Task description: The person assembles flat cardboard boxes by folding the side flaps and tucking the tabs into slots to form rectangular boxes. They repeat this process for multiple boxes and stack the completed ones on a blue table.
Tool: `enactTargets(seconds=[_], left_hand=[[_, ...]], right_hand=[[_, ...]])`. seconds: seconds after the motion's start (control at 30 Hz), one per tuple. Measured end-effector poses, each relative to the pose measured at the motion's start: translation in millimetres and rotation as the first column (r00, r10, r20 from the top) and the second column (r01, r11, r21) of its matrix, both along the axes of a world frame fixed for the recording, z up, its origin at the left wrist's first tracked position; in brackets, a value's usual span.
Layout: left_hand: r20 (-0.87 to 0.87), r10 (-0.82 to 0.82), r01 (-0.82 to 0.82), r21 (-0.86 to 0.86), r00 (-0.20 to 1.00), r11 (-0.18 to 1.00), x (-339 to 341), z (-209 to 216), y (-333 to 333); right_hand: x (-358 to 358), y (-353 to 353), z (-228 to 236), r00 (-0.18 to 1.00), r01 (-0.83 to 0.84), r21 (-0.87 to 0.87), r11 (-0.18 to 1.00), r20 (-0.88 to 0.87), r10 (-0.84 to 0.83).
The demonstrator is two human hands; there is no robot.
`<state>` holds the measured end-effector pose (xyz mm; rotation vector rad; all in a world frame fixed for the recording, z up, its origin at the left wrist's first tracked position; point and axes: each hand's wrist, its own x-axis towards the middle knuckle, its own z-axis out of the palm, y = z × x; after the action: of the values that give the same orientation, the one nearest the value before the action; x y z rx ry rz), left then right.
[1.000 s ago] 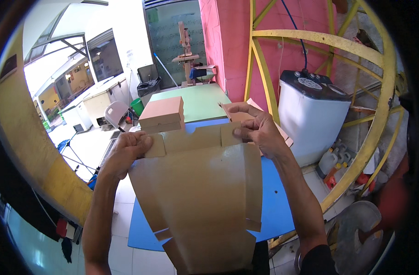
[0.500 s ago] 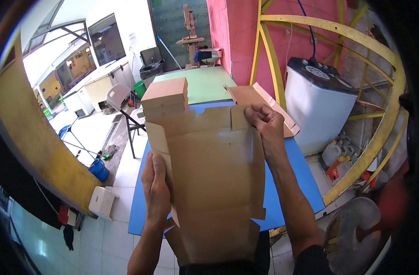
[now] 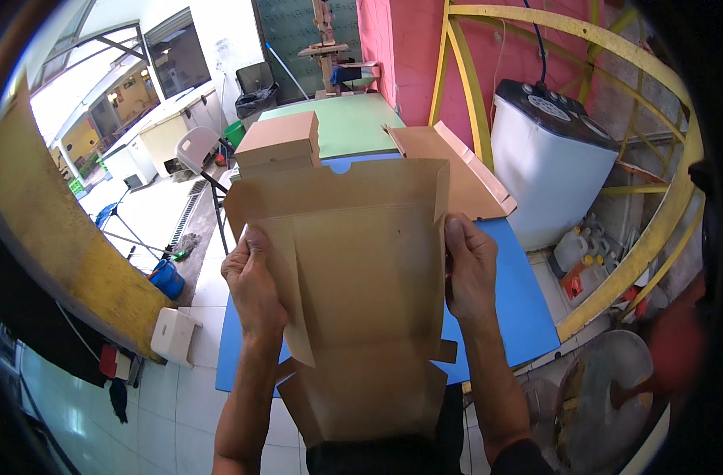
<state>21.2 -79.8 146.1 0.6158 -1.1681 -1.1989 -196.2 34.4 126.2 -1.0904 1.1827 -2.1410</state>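
Observation:
An unfolded brown cardboard box point(image 3: 369, 277) is held up in front of me, its flaps and creases partly bent. My left hand point(image 3: 253, 281) pinches its left side panel, thumb on the near face. At the right edge, my right hand point(image 3: 470, 265) grips the side with thumb and fingers closed on it. The lower end of the cardboard hangs down close to my body. Behind it on the blue table point(image 3: 508, 293) sit a stack of closed brown boxes point(image 3: 278, 142) at the left and a flat, partly folded cardboard piece point(image 3: 452, 170) at the right.
Beyond lies a light green tabletop point(image 3: 353, 127). A yellow metal frame point(image 3: 476, 95) and a white washing machine point(image 3: 551, 162) stand to the right, with plastic jugs point(image 3: 575, 253) below. On the left are a folding chair point(image 3: 197, 150), a white stool point(image 3: 174, 336) and a yellow pillar point(image 3: 76, 261).
My right hand has moved down from the top right corner flap to the right edge. My left hand has shifted up the left panel. The top flap now stands spread out.

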Motion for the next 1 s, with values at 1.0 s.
enactTargets(seconds=[1.0], left_hand=[[0.138, -0.577, 0.522, 0.297, 0.805, 0.800, 53.9, -69.4, -28.7]], right_hand=[[-18.8, -21.2, -47.8, 0.984, -0.171, 0.287, 0.942, -0.004, 0.180]])
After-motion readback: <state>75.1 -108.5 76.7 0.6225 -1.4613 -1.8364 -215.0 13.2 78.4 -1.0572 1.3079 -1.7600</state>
